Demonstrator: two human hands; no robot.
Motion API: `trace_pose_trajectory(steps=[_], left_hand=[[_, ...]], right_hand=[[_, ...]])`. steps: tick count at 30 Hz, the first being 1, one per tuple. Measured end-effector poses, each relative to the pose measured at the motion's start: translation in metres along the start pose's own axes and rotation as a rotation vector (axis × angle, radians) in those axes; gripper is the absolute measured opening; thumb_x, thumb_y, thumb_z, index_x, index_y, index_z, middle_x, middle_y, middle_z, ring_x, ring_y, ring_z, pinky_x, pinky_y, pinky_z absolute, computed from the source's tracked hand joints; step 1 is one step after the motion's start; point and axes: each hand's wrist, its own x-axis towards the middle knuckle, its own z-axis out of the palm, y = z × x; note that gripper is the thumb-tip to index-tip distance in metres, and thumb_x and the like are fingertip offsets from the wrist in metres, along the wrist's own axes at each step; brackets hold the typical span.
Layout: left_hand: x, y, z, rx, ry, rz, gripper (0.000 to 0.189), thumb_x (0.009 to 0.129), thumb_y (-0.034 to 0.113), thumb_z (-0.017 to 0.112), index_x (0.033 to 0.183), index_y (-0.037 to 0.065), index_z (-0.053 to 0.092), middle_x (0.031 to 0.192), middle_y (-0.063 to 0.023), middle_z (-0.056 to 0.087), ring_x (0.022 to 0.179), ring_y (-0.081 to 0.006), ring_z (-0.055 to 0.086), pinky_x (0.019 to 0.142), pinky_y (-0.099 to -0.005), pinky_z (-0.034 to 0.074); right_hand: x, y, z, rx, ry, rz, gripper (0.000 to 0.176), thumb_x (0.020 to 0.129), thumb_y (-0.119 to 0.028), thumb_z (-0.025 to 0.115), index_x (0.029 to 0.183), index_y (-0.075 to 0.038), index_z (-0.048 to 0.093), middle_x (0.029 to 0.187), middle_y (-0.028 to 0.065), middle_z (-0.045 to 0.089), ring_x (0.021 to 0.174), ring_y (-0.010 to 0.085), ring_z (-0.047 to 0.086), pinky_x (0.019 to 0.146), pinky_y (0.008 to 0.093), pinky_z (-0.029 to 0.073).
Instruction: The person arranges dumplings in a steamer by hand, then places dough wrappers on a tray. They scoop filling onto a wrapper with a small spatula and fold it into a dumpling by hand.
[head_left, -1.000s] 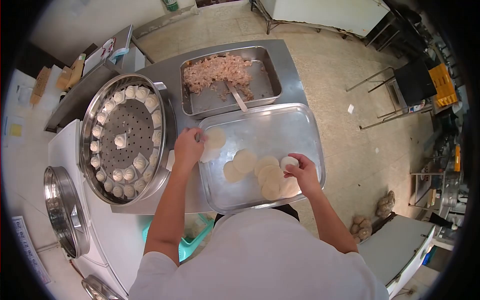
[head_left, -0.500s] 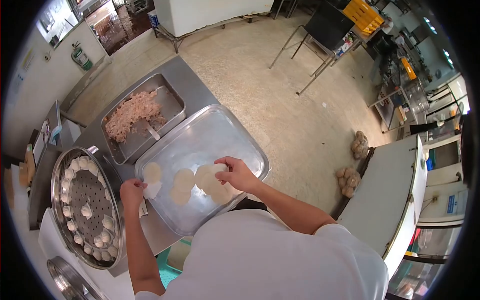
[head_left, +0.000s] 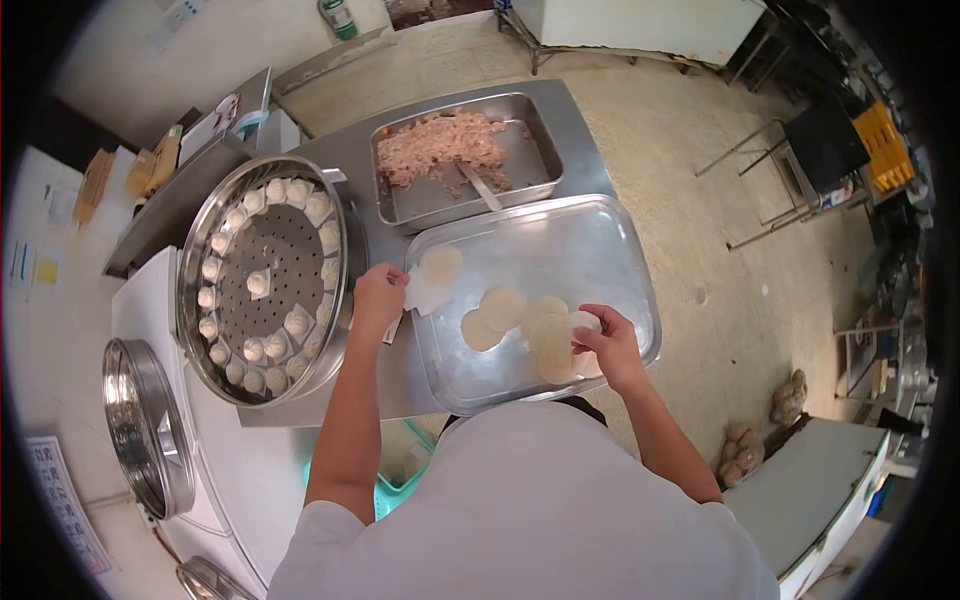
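My left hand [head_left: 380, 294] is at the left rim of a metal tray [head_left: 590, 240], its fingers pinched on the edge of a thin white paper piece [head_left: 428, 296]. A round dough wrapper [head_left: 443, 265] lies just above that paper. On the tray's right side, my right hand [head_left: 612, 346] pinches the edge of a pale round dough wrapper [head_left: 584, 322]. Several overlapping wrappers [head_left: 548, 345] lie flat beside it, and more wrappers [head_left: 500, 308] sit further left on the tray.
A deep pan [head_left: 540, 150] of minced filling [head_left: 450, 145] with a flat spatula [head_left: 480, 187] stands behind the tray. To the left, a round perforated steamer [head_left: 262, 310] carries several dumplings [head_left: 258, 284] on papers. Another steamer ring [head_left: 150, 430] stands further left. A teal basket [head_left: 390, 497] is below.
My view has turned left, so the tray and steamer appear further right. Both hands keep nearly the same places, left by the paper and right at the wrappers.
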Motion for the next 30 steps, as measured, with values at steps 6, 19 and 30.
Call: trace_pose_trajectory(steps=[6, 19, 30], left_hand=[[-0.012, 0.011, 0.011, -0.037, 0.041, -0.032, 0.015, 0.089, 0.016, 0.072, 0.093, 0.002, 0.075, 0.09, -0.0209, 0.074, 0.086, -0.0374, 0.072, 0.078, -0.0446, 0.055], [-0.024, 0.011, 0.023, -0.138, 0.072, -0.111, 0.014, 0.09, 0.006, 0.062, 0.1, 0.001, 0.069, 0.091, -0.0211, 0.073, 0.087, -0.0421, 0.07, 0.077, -0.0478, 0.054], [-0.035, 0.047, 0.054, -0.892, -0.159, -0.326, 0.015, 0.096, 0.013, 0.068, 0.104, 0.001, 0.07, 0.08, -0.006, 0.069, 0.07, -0.0133, 0.064, 0.063, -0.0325, 0.05]], right_hand=[[0.005, -0.005, 0.019, -0.041, -0.058, 0.0, 0.043, 0.09, -0.006, 0.071, 0.129, 0.008, 0.06, 0.096, 0.0105, 0.068, 0.078, 0.0153, 0.068, 0.071, 0.0296, 0.059], [0.017, -0.024, 0.059, -0.021, -0.156, -0.021, 0.043, 0.089, -0.006, 0.073, 0.128, 0.008, 0.06, 0.097, 0.0109, 0.07, 0.079, 0.0135, 0.067, 0.071, 0.027, 0.057], [0.023, -0.032, 0.058, 0.107, -0.18, 0.006, 0.046, 0.089, -0.004, 0.072, 0.13, 0.009, 0.058, 0.099, 0.0124, 0.069, 0.081, 0.0154, 0.068, 0.071, 0.0281, 0.058]])
